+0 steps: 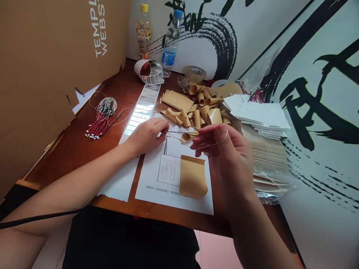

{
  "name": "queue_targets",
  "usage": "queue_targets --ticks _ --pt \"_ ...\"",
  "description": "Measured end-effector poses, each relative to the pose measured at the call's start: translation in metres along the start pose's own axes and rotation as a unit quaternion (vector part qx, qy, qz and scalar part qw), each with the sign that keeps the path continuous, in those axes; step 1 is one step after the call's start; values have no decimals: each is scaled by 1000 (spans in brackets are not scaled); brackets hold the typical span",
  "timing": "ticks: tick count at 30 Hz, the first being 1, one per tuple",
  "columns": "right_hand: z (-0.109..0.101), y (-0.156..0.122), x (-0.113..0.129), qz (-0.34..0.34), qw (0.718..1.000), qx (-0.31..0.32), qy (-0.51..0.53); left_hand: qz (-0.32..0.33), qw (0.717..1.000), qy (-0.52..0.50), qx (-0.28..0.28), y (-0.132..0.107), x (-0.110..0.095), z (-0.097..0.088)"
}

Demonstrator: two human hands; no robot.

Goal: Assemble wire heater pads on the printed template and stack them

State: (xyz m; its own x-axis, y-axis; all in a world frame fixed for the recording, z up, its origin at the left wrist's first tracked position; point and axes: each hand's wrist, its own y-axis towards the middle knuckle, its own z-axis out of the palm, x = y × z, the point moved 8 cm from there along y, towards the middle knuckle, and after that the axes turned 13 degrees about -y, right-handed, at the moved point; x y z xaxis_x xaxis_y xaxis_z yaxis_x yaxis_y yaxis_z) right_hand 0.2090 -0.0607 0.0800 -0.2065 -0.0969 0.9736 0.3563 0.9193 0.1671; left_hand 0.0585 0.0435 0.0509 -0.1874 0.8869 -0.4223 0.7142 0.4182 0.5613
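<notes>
My left hand (149, 135) is closed over the sheet, its fingertips pinching one end of a thin cable (178, 132) with red and dark wires. My right hand (228, 145) holds the other end between thumb and fingers, and a pale strand loops past the thumb. Between the two hands the cable is stretched above the table. Below it lies a printed sheet (151, 201) with a line drawing and lettering. A tan paper piece (193, 177), curled at its edges, rests on the drawing's right side.
Left lies a bundle of red-and-black wires (101, 119). A label strip (144, 106) runs back to its roll (148, 71). Curled tan papers (202, 112) heap behind my hands. White cards (260, 114) top a stack (267, 157) at right. Two bottles (169, 48) (143, 33) stand behind.
</notes>
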Motion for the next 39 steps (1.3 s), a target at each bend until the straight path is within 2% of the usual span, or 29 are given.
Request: queue_targets --ticks 7,13,17,20,22,24,27,30,35,39 --pt "-2 2 -8 28 999 -29 -30 -6 999 -46 -8 -1 4 -2" --pt "-17 11 -15 50 996 -54 -41 -17 998 -66 0 -1 7 -1" --pt "-31 20 -17 59 990 -58 -118 -25 997 -73 -2 -1 10 0" --pt "-44 21 -10 17 974 -122 -188 -22 997 -72 -3 -1 11 0" --pt "-48 15 3 -48 963 -173 -202 -23 997 -68 1 -1 11 1" --pt "-44 7 17 -117 951 -194 -210 -24 998 -62 5 -1 10 2" --pt "-23 0 31 -178 927 -152 -293 -27 998 -55 12 -1 9 3" --pt "-6 0 29 -189 902 -108 -374 -33 998 -45 21 -1 8 4" --pt "-1 13 -5 -77 943 -50 -321 -24 999 -28 27 -1 5 4" --pt "2 15 -18 -32 964 -17 -264 -24 999 -17 29 -1 6 5"
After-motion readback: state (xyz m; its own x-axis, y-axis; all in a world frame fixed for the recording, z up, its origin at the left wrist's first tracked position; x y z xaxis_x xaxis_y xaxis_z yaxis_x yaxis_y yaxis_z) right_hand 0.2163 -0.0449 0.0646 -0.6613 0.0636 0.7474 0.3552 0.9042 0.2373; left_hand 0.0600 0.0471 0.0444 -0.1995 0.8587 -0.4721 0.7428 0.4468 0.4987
